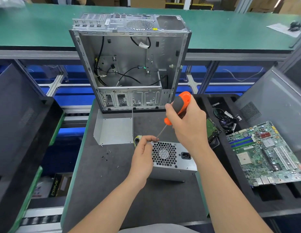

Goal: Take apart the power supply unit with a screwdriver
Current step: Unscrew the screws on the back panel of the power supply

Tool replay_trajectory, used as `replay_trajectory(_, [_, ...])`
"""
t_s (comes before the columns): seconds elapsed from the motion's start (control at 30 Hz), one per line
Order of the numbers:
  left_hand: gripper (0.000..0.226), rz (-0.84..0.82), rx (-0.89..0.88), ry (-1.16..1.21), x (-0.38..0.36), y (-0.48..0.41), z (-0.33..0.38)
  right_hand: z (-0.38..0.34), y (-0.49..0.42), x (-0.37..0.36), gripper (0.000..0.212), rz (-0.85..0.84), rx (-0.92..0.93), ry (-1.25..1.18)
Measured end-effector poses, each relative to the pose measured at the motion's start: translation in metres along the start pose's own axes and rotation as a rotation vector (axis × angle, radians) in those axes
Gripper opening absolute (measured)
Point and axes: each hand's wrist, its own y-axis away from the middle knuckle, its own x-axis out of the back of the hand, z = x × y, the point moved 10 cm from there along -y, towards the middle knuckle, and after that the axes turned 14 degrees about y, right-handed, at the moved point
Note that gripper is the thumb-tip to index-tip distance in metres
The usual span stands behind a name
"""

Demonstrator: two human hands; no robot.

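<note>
Grey sheet-metal power supply unit (pixel 173 163) lies on the bench (pixel 104 182) under your fingers (pixel 149 139): stiff, likely heavy, sharp-edged. Your left hand (pixel 143 156) pinches its far corner; your right hand (pixel 186 126) grips the orange-handled screwdriver (pixel 184 98). Brace its flat sides.

The right hand (pixel 185 121) grips an orange screwdriver (pixel 179 106), tip on the power supply unit (pixel 173 160); the left hand (pixel 143 153) steadies its corner.
</note>
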Motion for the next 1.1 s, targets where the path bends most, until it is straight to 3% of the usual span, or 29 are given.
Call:
replay_trajectory(0.3, [0.041,-0.009,-0.004,0.007,0.0,-0.001,-0.001,0.0,0.001,-0.001,0.026,-0.005,0.001,0.0])
replay_trajectory(0.57, [0.035,-0.019,-0.037,0.042,0.0,-0.002,-0.001,-0.034,-0.009,-0.02,0.03,-0.352,0.2,0.034])
replay_trajectory(0.8, [0.029,0.011,0.04,0.079,0.004,-0.003,-0.011,-0.051,-0.015,-0.018,0.04,-0.351,0.265,0.192])
replay_trajectory(0.97, [0.024,0.026,0.07,0.034,0.006,-0.002,-0.012,-0.057,-0.012,-0.023,0.035,-0.524,0.288,0.135])
replay_trajectory(1.1, [0.025,0.047,0.09,-0.027,0.008,-0.001,-0.012,-0.06,-0.015,-0.017,0.043,-0.462,0.292,0.196])
